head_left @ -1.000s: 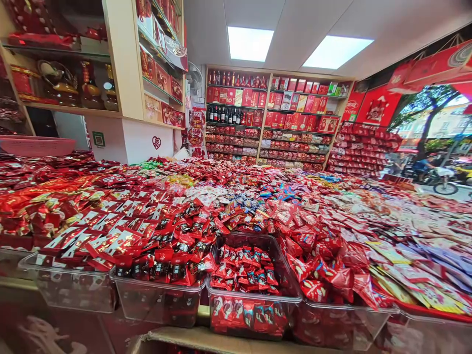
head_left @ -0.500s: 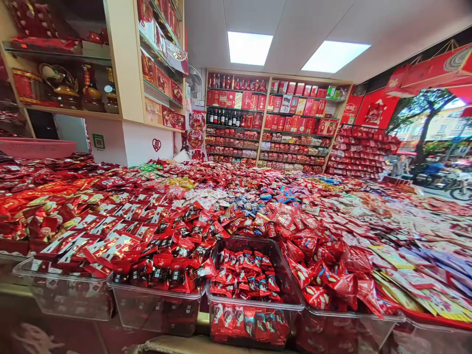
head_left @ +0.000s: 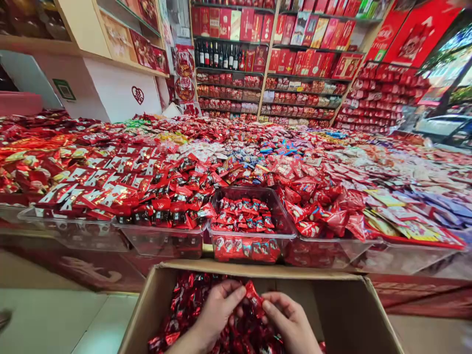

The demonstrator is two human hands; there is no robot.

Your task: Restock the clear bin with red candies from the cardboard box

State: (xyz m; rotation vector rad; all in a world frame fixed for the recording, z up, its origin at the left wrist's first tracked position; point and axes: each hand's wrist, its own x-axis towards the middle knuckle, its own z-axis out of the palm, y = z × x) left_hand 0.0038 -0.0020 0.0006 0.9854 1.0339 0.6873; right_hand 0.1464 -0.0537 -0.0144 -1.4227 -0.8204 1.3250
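Note:
A small red wrapped candy [head_left: 252, 296] is stretched between my two hands over a cardboard box [head_left: 265, 268]. My left hand [head_left: 221, 307] pinches its left end between thumb and fingertips. At the other end, my right hand [head_left: 285, 314] holds it with thumb and forefinger. Beneath them, many shiny red wrapped candies [head_left: 188, 300] fill the left and middle of the box. The box's right inner wall shows as bare cardboard. My wrists hide part of the pile.
Beyond the box stand clear plastic bins, one with small red candies [head_left: 243, 216], its neighbour heaped with black-and-red packets [head_left: 162, 214]. Larger red packets [head_left: 335, 211] lie to the right. Shelves [head_left: 232, 42] with bottles and red gift boxes line the back wall.
The view has tipped downward, so the whole box and both my hands now show. Before, only the box's edge was in sight and no hands were visible.

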